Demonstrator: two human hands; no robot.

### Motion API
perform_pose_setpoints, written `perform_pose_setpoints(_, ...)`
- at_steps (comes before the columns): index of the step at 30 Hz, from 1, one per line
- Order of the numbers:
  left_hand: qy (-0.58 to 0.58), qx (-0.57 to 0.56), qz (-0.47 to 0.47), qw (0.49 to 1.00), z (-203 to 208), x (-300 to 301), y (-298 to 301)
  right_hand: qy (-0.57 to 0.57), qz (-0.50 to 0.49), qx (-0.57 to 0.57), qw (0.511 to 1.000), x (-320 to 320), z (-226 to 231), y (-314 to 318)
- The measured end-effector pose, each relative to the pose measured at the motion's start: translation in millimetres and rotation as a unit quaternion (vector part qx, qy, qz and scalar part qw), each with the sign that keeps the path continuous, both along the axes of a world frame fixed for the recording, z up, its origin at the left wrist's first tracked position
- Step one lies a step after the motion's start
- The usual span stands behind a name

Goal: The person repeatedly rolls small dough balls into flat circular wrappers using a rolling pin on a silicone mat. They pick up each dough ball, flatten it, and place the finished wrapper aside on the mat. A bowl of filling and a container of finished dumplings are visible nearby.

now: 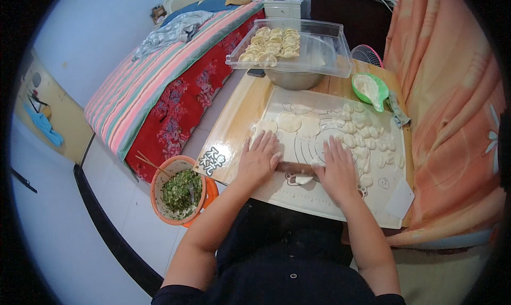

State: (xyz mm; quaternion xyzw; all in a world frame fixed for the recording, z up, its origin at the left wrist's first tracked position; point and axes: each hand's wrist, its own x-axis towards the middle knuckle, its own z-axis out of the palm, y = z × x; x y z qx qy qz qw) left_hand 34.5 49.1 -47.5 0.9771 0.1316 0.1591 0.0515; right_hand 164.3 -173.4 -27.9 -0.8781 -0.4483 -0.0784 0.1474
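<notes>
I have the pin (296, 168) on the mat (378, 206) over the near part of the tabletop (229, 126), just off my view's centre toward four o'clock. Taking the pin as the clock's hub, the left hand (258, 158) lies at nine and the right hand (338, 169) at three, both flat with fingers stretched out and slightly spread, palms down over its ends rather than wrapped round it; the ends themselves are hidden from me. Its long axis runs crosswise, from just past nine to just past three, the right end a touch nearer the body. I judge it stiff, smooth and fairly light, a thing that rolls readily, best held under both palms near the ends with even pressure. The dough (304, 180) showing at its six o'clock side looks soft, easily torn and perhaps tacky, so I would lift it by the rim. Flat rounds (289, 122) lie at twelve, small dough pieces (367, 140) toward two
</notes>
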Motion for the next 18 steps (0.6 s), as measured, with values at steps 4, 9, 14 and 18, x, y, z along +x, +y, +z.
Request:
perform_pose_setpoints(4,0.017,0.008,-0.012,1.0,3,-22,-13,0.062,0.017,-0.057,0.996,-6,8,-8)
perform_pose_setpoints(9,0.033,-0.048,-0.07,0.996,11,-81,-42,0.079,0.066,-0.123,0.987,-63,7,-60)
perform_pose_setpoints(14,0.019,-0.006,0.009,1.0,8,-18,-14,0.033,0.002,-0.01,0.999,-6,-1,-5)
perform_pose_setpoints(18,0.109,-0.126,-0.09,0.982,28,-32,-21,0.041,0.067,-0.017,0.997,-36,9,-39)
